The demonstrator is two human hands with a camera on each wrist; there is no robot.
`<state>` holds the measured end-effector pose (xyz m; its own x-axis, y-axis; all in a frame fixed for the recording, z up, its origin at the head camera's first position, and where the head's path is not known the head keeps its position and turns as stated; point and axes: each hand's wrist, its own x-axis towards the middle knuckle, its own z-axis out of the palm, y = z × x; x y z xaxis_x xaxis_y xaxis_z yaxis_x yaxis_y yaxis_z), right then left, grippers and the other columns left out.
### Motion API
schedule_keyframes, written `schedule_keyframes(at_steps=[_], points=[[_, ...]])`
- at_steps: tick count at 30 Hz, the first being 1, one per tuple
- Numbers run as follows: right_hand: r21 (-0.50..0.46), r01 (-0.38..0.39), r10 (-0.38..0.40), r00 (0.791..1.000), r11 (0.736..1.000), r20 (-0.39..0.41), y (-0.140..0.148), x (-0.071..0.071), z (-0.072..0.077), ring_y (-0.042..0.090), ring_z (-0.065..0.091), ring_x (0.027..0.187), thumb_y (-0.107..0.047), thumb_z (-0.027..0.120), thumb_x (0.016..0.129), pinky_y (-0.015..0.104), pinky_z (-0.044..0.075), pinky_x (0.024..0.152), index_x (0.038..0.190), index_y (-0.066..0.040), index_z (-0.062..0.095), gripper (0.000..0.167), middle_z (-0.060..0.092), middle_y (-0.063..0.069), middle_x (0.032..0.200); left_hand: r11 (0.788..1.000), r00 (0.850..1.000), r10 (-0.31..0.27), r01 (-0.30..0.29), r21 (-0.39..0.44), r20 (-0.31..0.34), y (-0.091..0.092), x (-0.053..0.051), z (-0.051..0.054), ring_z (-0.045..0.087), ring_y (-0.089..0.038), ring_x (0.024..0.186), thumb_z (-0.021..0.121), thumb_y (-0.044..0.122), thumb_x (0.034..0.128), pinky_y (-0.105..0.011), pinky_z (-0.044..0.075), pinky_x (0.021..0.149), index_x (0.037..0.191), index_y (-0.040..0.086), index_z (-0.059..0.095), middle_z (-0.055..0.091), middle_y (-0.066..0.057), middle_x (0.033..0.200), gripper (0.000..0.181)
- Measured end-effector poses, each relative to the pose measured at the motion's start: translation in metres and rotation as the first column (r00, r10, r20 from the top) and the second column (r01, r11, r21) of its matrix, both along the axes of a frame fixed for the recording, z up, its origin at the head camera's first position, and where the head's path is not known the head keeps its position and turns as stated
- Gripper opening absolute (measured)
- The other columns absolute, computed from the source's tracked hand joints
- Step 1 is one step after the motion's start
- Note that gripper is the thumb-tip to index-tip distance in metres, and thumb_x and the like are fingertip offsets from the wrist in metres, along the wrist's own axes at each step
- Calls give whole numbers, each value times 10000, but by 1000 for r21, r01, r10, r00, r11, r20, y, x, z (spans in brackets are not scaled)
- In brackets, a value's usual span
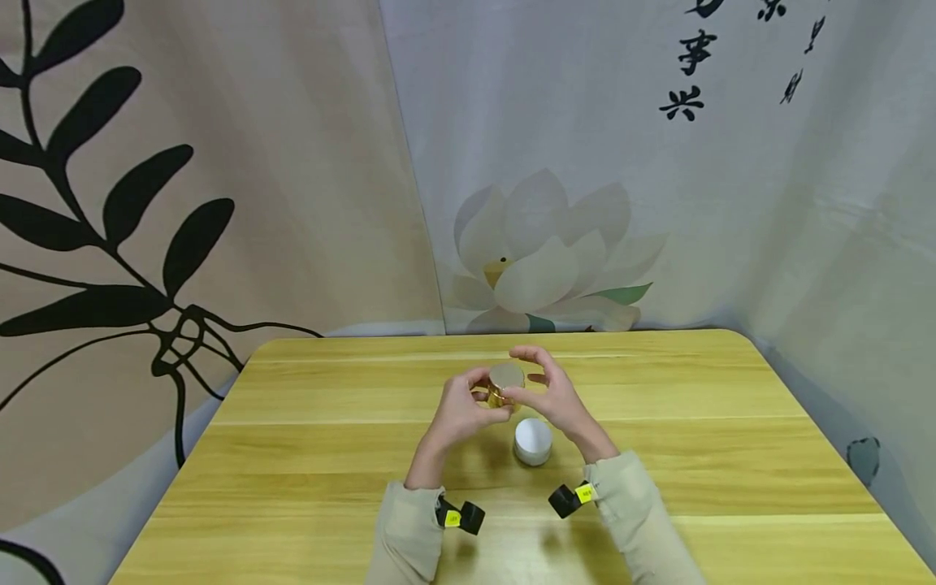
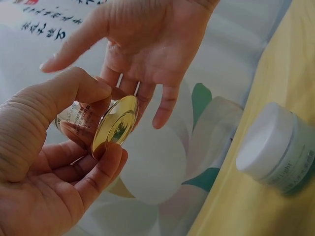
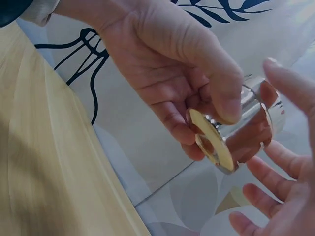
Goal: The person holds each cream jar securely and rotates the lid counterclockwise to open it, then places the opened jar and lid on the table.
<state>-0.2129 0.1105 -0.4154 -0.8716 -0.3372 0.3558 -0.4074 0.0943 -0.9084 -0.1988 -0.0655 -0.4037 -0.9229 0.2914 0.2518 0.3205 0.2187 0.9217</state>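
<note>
A gold container (image 1: pixel 506 377) was held above the tabletop (image 1: pixel 329 471), near its far edge, by the left hand (image 1: pixel 464 406). The thumb was laid along the shiny side of the container and the other fingers (image 2: pixel 101 169) were curled against it, near its flared gold disc-shaped end. Dark printing was seen on the container's wall, and a pale round face was turned up toward the head camera.

The right hand (image 1: pixel 552 398) was held just beside the container, its thumb and fingers spread wide around it; whether the container was touched by them could not be told.

A white-lidded jar (image 1: pixel 533 441) was stood upright on the tabletop, between the forearms and nearer the person than the container. Some print was shown on its pale body, partly blurred.

Beige sleeves (image 1: pixel 632 504) were worn, with a small black camera (image 1: pixel 472 517) fixed at each wrist. Behind the tabletop, a cloth backdrop (image 1: pixel 292 162) was hung, printed with black leaves, a pale lotus and dark characters.
</note>
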Motion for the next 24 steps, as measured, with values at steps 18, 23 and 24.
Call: schedule_keyframes(at_steps=[18, 23, 24], points=[[46, -19, 21, 998, 999, -55, -3, 0, -5, 314, 367, 1235, -70, 629, 867, 505, 311, 938, 1296, -10, 522, 446, 460, 166, 1331, 1000, 1000, 3, -3, 11, 14, -2, 14, 21, 558, -183, 866, 722, -55, 692, -410, 520, 806, 1075, -115, 605, 617, -141, 943, 405], [43, 60, -58, 998, 997, -36, -10, 8, 4, 355, 366, 1228, -33, 711, 796, 568, 300, 942, 1250, 11, 480, 512, 459, 207, 1300, 1000, 1000, 12, -12, 8, -3, -2, 7, 8, 552, -193, 869, 728, -80, 668, -387, 518, 789, 1053, -121, 603, 618, -144, 947, 407], [40, 71, -70, 997, 997, -34, -12, 10, 8, 372, 369, 1220, -9, 717, 782, 577, 298, 934, 1214, 31, 483, 493, 463, 225, 1287, 1000, 1000, 15, -15, 7, -5, -2, 5, 4, 552, -197, 873, 735, -76, 664, -380, 518, 786, 1053, -115, 604, 618, -141, 949, 413]])
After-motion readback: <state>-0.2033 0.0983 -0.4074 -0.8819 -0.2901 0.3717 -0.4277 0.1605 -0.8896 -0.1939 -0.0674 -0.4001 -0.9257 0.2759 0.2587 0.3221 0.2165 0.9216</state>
